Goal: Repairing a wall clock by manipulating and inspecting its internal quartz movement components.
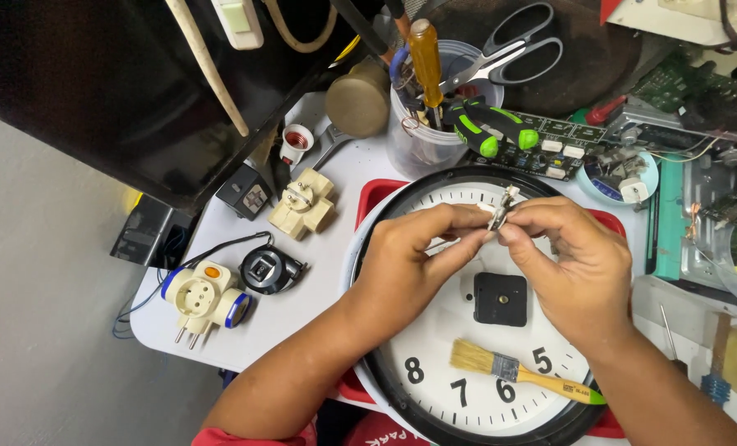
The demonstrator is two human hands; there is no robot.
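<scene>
Left hand (406,264) and right hand (579,264) both pinch a small metal part (499,213) above the clock face (443,330)

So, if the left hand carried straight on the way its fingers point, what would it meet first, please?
Likely the right hand: the left hand points right, both pinching one small metal part.

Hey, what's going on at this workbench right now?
A person is working over a round wall clock face lying flat on the table. Both the left hand and the right hand pinch a small metal part at their fingertips, held just above the dial. A black clock movement sits at the dial's centre, and a paintbrush lies across the lower numerals. Plug adapters rest on the table to the left, and a tub of tools stands behind the clock.
</scene>
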